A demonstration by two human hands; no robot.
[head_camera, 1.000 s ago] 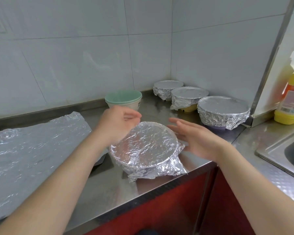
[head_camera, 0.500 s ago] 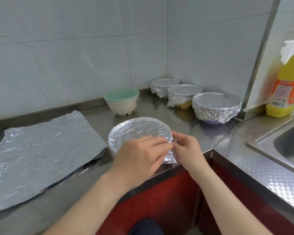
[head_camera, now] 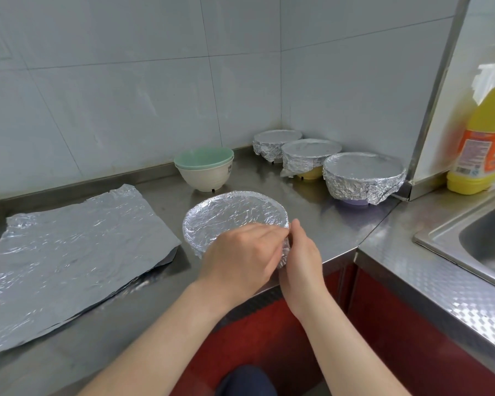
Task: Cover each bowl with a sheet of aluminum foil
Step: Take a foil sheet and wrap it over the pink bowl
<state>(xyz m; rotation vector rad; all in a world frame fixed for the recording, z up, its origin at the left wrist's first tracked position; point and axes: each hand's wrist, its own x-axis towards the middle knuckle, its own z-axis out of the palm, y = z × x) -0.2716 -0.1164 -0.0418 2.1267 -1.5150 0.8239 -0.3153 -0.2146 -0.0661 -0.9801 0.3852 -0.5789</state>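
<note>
Left hand (head_camera: 240, 258) and right hand (head_camera: 303, 258) fingers clamp the foil (head_camera: 229, 210) by the desk's (head_camera: 312, 201) front edge; best crimp evenly, avoid tearing

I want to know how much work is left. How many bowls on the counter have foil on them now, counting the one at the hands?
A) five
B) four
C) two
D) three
B: the back bowl, yellow bowl and purple bowl in the corner are covered, and the left hand and right hand hold the foiled front bowl.
</note>
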